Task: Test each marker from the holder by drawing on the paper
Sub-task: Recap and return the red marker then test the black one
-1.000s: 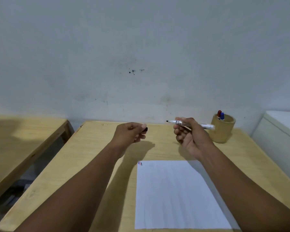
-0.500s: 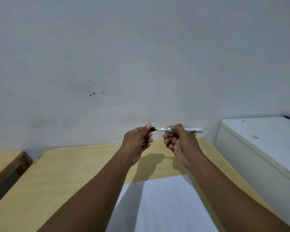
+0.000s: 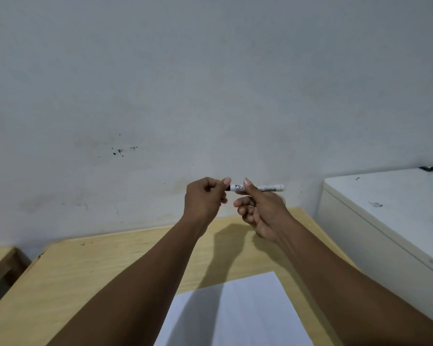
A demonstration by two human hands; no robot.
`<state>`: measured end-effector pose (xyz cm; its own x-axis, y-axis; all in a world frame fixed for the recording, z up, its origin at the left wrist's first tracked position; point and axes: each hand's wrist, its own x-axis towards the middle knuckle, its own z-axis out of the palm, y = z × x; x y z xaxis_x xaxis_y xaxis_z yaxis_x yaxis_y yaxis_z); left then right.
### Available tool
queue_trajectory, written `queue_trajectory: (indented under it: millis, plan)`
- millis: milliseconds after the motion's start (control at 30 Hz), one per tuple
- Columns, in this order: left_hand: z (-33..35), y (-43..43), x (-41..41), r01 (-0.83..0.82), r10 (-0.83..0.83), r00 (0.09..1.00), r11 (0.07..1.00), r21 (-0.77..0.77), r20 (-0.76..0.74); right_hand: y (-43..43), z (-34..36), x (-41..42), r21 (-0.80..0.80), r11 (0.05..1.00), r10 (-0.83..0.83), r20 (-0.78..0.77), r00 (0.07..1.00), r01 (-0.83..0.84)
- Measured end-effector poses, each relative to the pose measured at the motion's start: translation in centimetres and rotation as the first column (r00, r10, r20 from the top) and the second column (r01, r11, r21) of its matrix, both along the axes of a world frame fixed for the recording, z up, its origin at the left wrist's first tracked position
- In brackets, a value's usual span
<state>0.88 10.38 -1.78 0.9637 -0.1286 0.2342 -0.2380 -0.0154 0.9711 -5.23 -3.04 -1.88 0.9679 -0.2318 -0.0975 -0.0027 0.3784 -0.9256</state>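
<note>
I see both hands raised in the middle of the frame, in front of the pale wall point(image 3: 210, 83). My right hand point(image 3: 260, 211) pinches the white marker point(image 3: 258, 188) between thumb and forefinger, the barrel lying level with its tail pointing right; the lower fingers curl loosely beneath. My left hand point(image 3: 204, 201) is closed in a fist at the marker's left end, thumb and forefinger pressed on a dark bit there, which looks like the cap, though I cannot tell if it is fully seated. Lower centre of the frame, the paper point(image 3: 235, 313) lies flat on the wooden table point(image 3: 85, 265), partly shaded by my arms. At the right edge stands a white cabinet point(image 3: 385, 208)
</note>
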Motion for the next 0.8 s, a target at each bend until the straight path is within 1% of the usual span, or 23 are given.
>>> queue_trajectory:
  millis: [67, 100, 133, 200, 300, 433, 500, 567, 667, 733, 800]
  plan:
    - [1.3, -0.7, 0.9, -0.062, 0.059, 0.994, 0.998, 0.025, 0.087, -1.7, 1.0, 0.4, -0.198, 0.980, -0.023, -0.106, 0.994, 0.002]
    - [2.1, -1.2, 1.3, -0.090, 0.082, 0.987, 0.995, 0.050, 0.139, -2.9, 1.4, 0.5, -0.269, 0.963, -0.059, -0.136, 0.989, 0.020]
    - [3.0, -1.8, 1.6, -0.118, 0.098, 0.976, 0.989, 0.092, 0.197, -4.2, 1.7, 0.6, -0.311, 0.949, -0.106, -0.152, 0.983, 0.054]
    - [4.2, -3.2, 2.2, -0.156, 0.087, 0.947, 0.966, 0.207, 0.309, -6.8, 2.0, 0.5, -0.343, 0.930, -0.195, -0.150, 0.969, 0.134]
    - [4.2, -5.3, 3.0, -0.153, -0.007, 0.914, 0.919, 0.363, 0.405, -9.6, 2.1, 0.1, -0.399, 0.895, -0.268, -0.124, 0.955, 0.199]
    - [2.2, -8.3, 3.3, -0.098, -0.121, 0.911, 0.866, 0.491, 0.395, -11.0, 1.8, 0.0, -0.446, 0.874, -0.274, -0.127, 0.953, 0.192]
    - [1.0, -9.6, 3.2, -0.028, -0.202, 0.919, 0.824, 0.566, 0.338, -11.1, 1.2, 0.3, -0.459, 0.871, -0.260, -0.132, 0.957, 0.173]
    - [0.0, -10.6, 3.1, 0.012, -0.260, 0.921, 0.762, 0.647, 0.290, -11.2, 0.6, 0.6, -0.480, 0.864, -0.247, -0.139, 0.959, 0.153]
    - [-0.8, -11.1, 2.8, -0.003, -0.284, 0.917, 0.697, 0.717, 0.280, -11.1, 0.0, 0.8, -0.494, 0.859, -0.238, -0.151, 0.960, 0.135]
    - [-0.9, -10.8, 2.4, -0.048, -0.288, 0.905, 0.661, 0.749, 0.313, -11.1, -0.3, 0.8, -0.494, 0.859, -0.239, -0.153, 0.959, 0.135]
    - [-0.2, -10.1, 2.5, -0.079, -0.273, 0.899, 0.668, 0.740, 0.342, -11.2, 0.0, 0.7, -0.499, 0.853, -0.257, -0.141, 0.956, 0.156]
